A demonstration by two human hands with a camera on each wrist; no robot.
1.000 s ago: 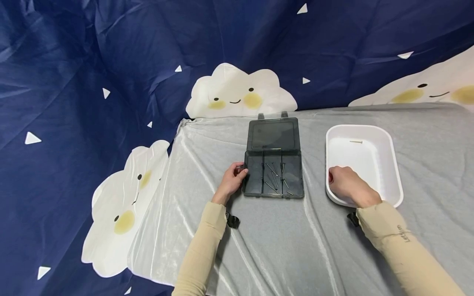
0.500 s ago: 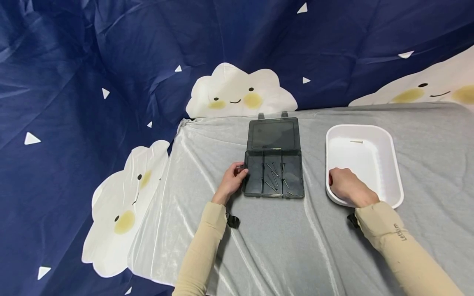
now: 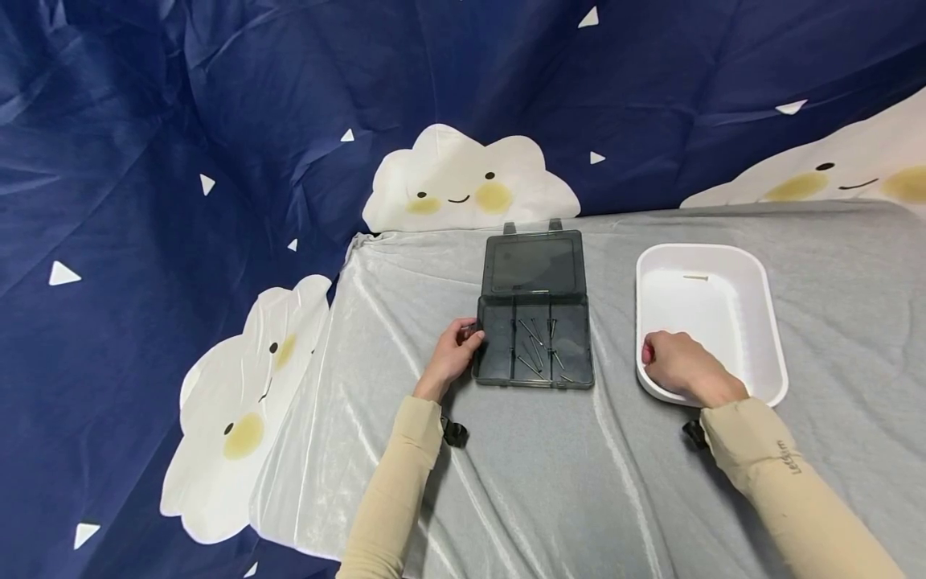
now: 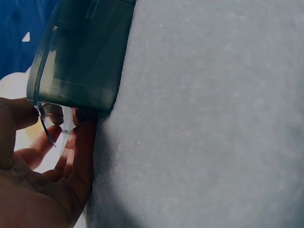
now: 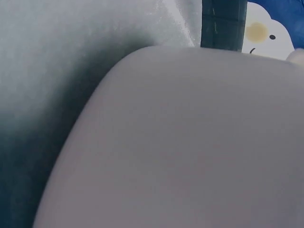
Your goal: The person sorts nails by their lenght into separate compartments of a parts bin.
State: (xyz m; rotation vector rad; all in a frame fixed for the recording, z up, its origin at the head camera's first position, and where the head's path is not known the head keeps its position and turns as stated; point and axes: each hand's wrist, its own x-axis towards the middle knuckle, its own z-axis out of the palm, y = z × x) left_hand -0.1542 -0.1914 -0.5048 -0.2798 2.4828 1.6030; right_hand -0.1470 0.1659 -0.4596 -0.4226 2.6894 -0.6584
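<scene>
In the head view my left hand [image 3: 454, 350] grips the left side of a dark see-through compartment box [image 3: 495, 354], whose lid [image 3: 535, 264] lies folded back. The left wrist view has the thumb over the rim and the fingers against the side of the box [image 4: 85, 71]. Long thin metal fasteners [image 3: 536, 341], screws or nails, lie in the middle and right compartments. My right hand [image 3: 680, 363] is down inside a white plastic tub [image 3: 772, 338], at its near left corner, fingers curled. Whatever may be between those fingertips is hidden by the hand and tub wall.
One brass-coloured fastener [image 3: 696, 277] lies near the tub's far end. Grey velvety cloth [image 3: 550, 466] covers the table, wrinkled in places. Behind it hangs a dark blue curtain [image 3: 275, 96] with cloud prints. The tub's outer wall [image 5: 180, 142] fills most of the right wrist view.
Inside the tub my right hand has shifted very slightly, staying at the near left corner. My left hand, the box and the visible fasteners look the same.
</scene>
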